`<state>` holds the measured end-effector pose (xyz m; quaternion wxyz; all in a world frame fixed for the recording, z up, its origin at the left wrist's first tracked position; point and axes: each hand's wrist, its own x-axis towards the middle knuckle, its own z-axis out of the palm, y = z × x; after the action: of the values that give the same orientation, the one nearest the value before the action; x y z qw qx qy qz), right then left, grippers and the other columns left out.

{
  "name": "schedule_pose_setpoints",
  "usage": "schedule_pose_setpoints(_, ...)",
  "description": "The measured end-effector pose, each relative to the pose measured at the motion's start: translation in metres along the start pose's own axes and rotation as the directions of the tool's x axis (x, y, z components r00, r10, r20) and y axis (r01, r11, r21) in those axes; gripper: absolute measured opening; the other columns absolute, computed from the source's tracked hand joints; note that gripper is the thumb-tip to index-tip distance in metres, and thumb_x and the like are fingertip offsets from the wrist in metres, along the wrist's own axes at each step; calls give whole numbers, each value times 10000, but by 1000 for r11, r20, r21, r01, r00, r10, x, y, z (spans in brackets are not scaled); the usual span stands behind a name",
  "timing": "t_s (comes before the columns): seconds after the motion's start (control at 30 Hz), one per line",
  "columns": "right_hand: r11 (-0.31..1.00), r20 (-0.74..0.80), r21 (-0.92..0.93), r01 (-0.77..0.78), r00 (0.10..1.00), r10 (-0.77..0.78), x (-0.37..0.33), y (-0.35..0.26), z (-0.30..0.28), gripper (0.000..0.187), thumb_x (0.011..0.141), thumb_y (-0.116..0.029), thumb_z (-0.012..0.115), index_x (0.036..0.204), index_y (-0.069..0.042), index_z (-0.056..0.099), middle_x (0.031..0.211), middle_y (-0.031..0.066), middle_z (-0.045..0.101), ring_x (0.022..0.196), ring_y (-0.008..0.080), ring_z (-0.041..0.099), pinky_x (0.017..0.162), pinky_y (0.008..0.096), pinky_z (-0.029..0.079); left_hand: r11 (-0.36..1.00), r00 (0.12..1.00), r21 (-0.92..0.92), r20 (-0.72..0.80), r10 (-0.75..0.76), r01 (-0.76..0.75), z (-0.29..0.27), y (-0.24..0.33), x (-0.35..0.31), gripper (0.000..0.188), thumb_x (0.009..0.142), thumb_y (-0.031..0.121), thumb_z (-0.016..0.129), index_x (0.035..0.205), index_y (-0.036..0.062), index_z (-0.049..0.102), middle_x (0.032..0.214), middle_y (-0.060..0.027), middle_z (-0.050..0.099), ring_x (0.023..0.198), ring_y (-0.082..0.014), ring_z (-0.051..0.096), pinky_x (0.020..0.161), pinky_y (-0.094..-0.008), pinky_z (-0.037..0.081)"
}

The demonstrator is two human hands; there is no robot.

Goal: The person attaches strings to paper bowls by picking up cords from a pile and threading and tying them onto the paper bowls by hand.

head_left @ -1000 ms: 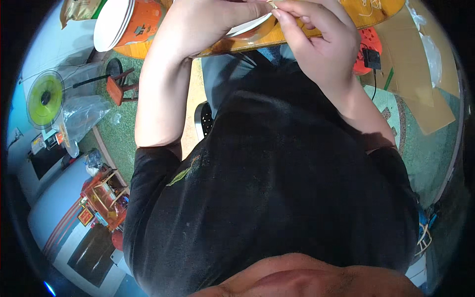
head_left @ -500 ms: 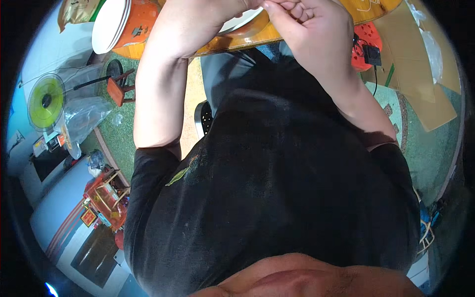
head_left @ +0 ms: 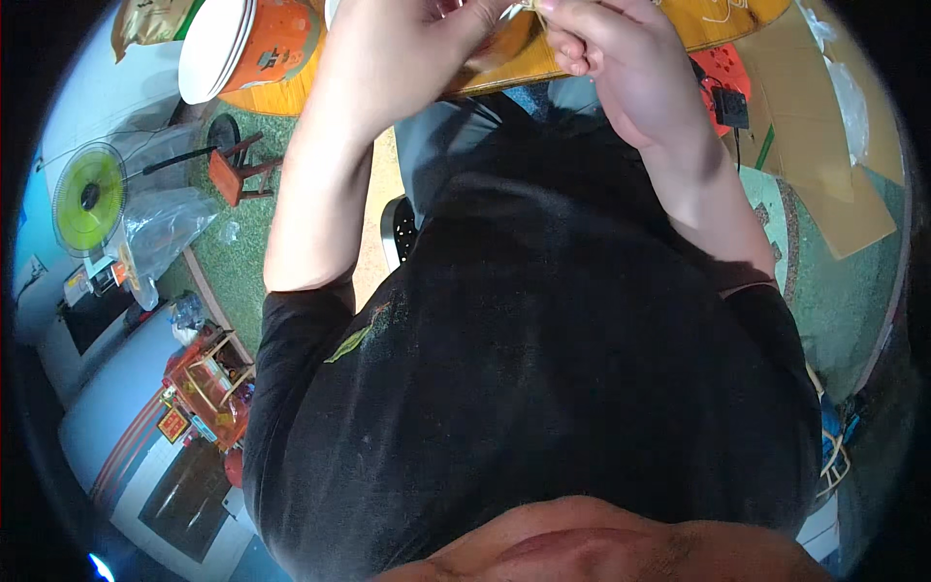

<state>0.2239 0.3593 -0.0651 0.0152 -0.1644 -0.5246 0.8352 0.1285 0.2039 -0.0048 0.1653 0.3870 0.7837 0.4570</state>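
Note:
At the top edge, both hands meet over a wooden table [head_left: 747,21]. My right hand [head_left: 626,44] is closed, thumb and forefinger pinching a small pale, thread-like strand [head_left: 527,6]. Beside it, my left hand [head_left: 417,48] has its thumb stretched toward the same strand. The left fingertips run out of the picture, so its hold is hidden. More thin pale strands [head_left: 722,10] lie on the tabletop to the right of my right hand. A stack of orange paper tubs with white rims [head_left: 283,44] lies tipped on the table, left of my left forearm.
A red plastic stool [head_left: 720,73] with a black adapter [head_left: 730,109] stands right of the table, near flattened cardboard [head_left: 815,136]. On the left are a small wooden stool [head_left: 227,179], a green-bladed fan [head_left: 90,199] and clear plastic sheeting [head_left: 160,228].
My hands have moved slightly apart. The right hand has turned and shifted right, and a pale strand now shows at its fingertips. The left hand has come down a little and covers the white dish rim.

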Motion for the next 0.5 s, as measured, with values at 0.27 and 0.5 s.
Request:
schedule_pose_setpoints(0.27, 938, 102, 346, -28, 995, -8, 2, 5, -3, 128, 1011, -123, 593, 988, -12, 651, 753, -30, 537, 646, 48, 474, 591, 205, 383, 916, 959, 292, 4, 285, -273, -2, 0, -7, 149, 851, 13, 755, 974, -12, 677, 904, -106, 675, 772, -182, 634, 695, -286, 499)
schedule_pose_setpoints(0.5, 956, 60, 291, 45, 996, -65, 5, 15, -3, 131, 1008, -138, 615, 994, -21, 673, 776, -43, 552, 661, 46, 477, 614, 196, 380, 949, 982, 266, -43, 185, -167, 2, 0, -5, 121, 841, 41, 779, 917, -17, 705, 844, -106, 693, 738, -190, 645, 675, -298, 510)
